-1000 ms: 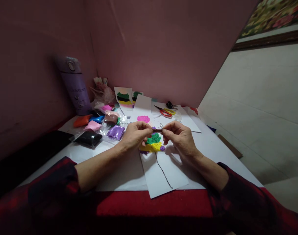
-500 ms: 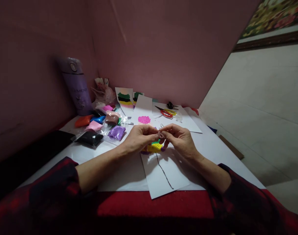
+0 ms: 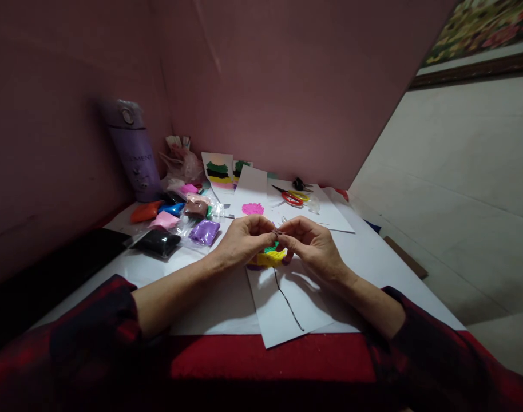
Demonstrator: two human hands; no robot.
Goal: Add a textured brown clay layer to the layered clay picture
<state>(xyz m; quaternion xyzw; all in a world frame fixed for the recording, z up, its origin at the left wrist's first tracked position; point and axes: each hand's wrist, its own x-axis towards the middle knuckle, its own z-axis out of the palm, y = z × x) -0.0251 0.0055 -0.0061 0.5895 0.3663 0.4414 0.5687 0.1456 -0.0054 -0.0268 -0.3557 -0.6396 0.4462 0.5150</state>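
Note:
Between the fingertips of both hands is a small brownish-pink piece of clay, mostly hidden by the fingers. My left hand pinches it from the left, and my right hand pinches it from the right. Beneath them lies a white card with a thin dark line running down it and yellow, green and purple clay at its top. Just beyond the hands, a bright pink textured patch sits on another white sheet.
Bagged clay, including a purple pack and a black pack, lies at left near a purple bottle. Red-and-yellow-handled scissors rest behind the hands. Colour-striped cards lean near the wall.
The fingertips have drawn slightly closer over the brownish-pink piece, and less of it shows. Both hands otherwise stay in nearly the same place.

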